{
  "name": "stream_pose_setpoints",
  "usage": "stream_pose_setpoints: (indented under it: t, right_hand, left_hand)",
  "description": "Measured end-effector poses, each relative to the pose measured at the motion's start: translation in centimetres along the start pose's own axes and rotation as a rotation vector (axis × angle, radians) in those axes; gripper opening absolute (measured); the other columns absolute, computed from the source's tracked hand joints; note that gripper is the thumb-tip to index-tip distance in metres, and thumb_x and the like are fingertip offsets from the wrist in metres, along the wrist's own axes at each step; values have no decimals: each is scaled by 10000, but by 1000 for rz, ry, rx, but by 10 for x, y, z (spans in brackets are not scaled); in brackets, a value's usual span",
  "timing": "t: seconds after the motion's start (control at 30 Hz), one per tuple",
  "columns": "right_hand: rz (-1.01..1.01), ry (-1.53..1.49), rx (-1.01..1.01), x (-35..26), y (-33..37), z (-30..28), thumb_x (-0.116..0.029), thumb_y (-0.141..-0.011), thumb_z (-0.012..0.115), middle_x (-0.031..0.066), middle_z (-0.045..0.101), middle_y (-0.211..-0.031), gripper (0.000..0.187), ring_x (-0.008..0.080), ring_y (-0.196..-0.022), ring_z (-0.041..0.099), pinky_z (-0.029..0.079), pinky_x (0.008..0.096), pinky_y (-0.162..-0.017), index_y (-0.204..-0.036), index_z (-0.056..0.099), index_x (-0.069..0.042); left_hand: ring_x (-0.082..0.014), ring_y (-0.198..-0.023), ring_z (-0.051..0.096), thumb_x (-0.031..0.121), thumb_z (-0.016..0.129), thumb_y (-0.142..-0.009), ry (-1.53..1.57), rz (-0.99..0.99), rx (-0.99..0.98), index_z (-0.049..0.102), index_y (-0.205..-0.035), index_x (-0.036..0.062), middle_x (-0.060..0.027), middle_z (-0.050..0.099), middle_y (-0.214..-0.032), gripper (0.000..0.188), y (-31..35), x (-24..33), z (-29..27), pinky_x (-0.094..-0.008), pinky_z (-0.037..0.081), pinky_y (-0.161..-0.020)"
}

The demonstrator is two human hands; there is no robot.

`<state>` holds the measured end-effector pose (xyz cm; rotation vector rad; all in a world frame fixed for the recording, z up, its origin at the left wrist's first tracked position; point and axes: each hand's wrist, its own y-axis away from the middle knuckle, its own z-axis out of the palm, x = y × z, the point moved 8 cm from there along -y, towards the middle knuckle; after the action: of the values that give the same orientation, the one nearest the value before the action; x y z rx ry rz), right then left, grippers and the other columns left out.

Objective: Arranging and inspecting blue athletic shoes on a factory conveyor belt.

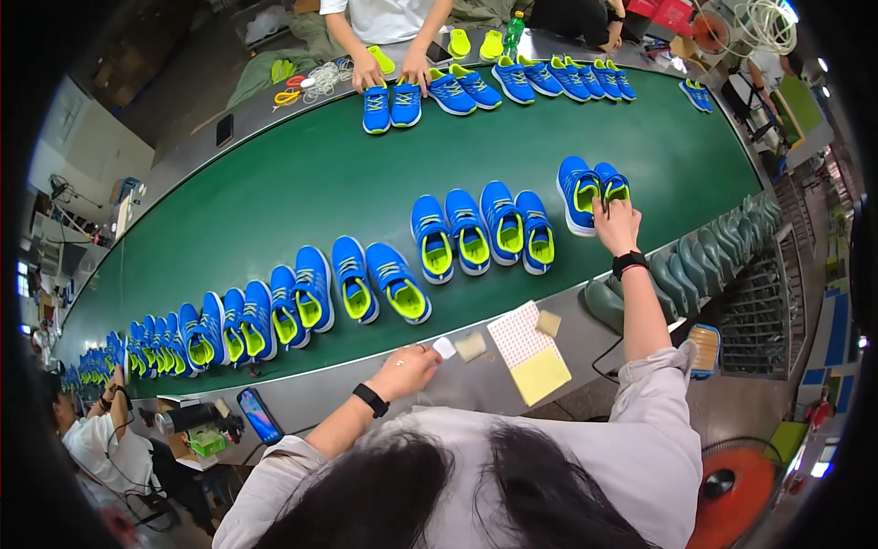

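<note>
My right hand [618,226] reaches over the green belt and has its fingers closed at the heel collar of a blue shoe [615,176] with a lime lining. Its mate [574,188] stands close on the left, so some of the grip between the two is hidden. At the belt's near metal edge, my left hand [402,370] has curled fingers with a small white piece [444,348] at their tips. Just right of it lie a tan rubber block [471,347] and a sheet of small red-marked stickers [519,334] with a yellow pad [540,375].
Blue shoes [311,285] line the near side leftwards; more [512,80] stand along the far side, where another person's hands [414,69] hold a pair. Grey-green shoe lasts [677,274] crowd the right edge. A phone [260,416] lies near left; an orange fan [732,489] stands lower right.
</note>
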<state>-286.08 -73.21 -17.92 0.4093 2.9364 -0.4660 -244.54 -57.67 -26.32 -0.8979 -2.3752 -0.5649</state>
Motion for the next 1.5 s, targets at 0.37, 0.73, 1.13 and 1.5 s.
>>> stream_pose_setpoints:
  t: [0.37, 0.73, 1.13, 1.5]
  right_hand:
    - [46, -332, 44, 35, 31, 82, 47, -728, 614, 131, 609, -1035, 350, 341, -1036, 535, 462, 412, -834, -1061, 574, -53]
    - [-67, -694, -473, -84, 156, 98, -88, -859, 535, 240, 535, -1069, 359, 390, -1051, 469, 391, 460, -911, -1196, 482, 24]
    - [244, -725, -19, -5, 109, 109, -153, -846, 622, 107, 640, -725, 128, 291, -653, 623, 487, 376, -641, -913, 628, -44]
    - [389, -151, -245, -33, 85, 154, -344, -697, 749, 120, 477, -1318, 292, 323, -1177, 400, 390, 439, -945, -877, 747, -114]
  left_hand:
    - [-314, -893, 595, 138, 581, -832, -8, -68, -73, 613, -989, 95, -112, 619, -933, 165, -99, 10, 27, -421, 481, -779]
    - [-201, -897, 620, 277, 533, -958, 1710, -750, 30, 559, -1143, 81, -43, 608, -888, 271, -149, 32, 53, -357, 498, -811]
    - [-118, -642, 618, 232, 619, -901, 1075, -1034, 396, 574, -888, 89, -17, 617, -719, 151, 79, -106, 64, -253, 467, -580]
    - [-184, -651, 612, 170, 727, -784, 680, -1262, 694, 510, -891, 34, -113, 590, -834, 278, 168, -130, 94, -375, 532, -650]
